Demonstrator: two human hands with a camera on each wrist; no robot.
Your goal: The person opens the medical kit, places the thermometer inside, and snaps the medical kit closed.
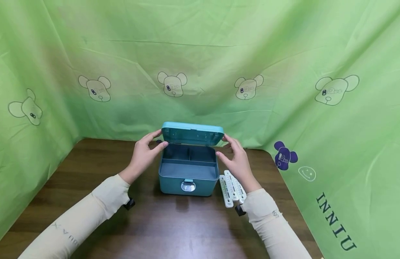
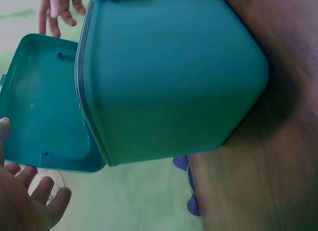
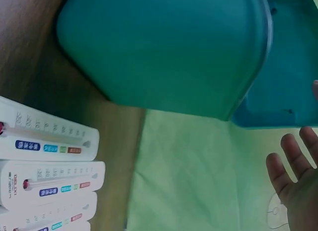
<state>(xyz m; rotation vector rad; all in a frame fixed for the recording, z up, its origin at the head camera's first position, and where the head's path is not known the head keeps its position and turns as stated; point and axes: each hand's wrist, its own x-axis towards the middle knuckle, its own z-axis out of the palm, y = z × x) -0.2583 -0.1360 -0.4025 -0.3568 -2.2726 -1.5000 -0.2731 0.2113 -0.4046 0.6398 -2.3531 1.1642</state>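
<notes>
A teal storage box [image 1: 188, 186] stands on the table with its hinged lid [image 1: 192, 135] tilted up and back. Inside lies a dark compartment tray [image 1: 188, 169], with two small sections behind one long one. At the lid's left edge is my left hand [image 1: 144, 154], fingers extended and thumb near the box rim. My right hand [image 1: 235, 157] is at the lid's right edge with its fingers spread. In the wrist views, the fingers of both hands lie beside the lid; firm contact is hard to judge. Several white thermometers [image 3: 54, 184] lie right of the box, partly under my right wrist.
The brown wooden table [image 1: 99, 169] is enclosed at the back and sides by a green curtain [image 1: 200, 54] printed with bear heads. A clear latch [image 1: 188, 186] sits on the box front.
</notes>
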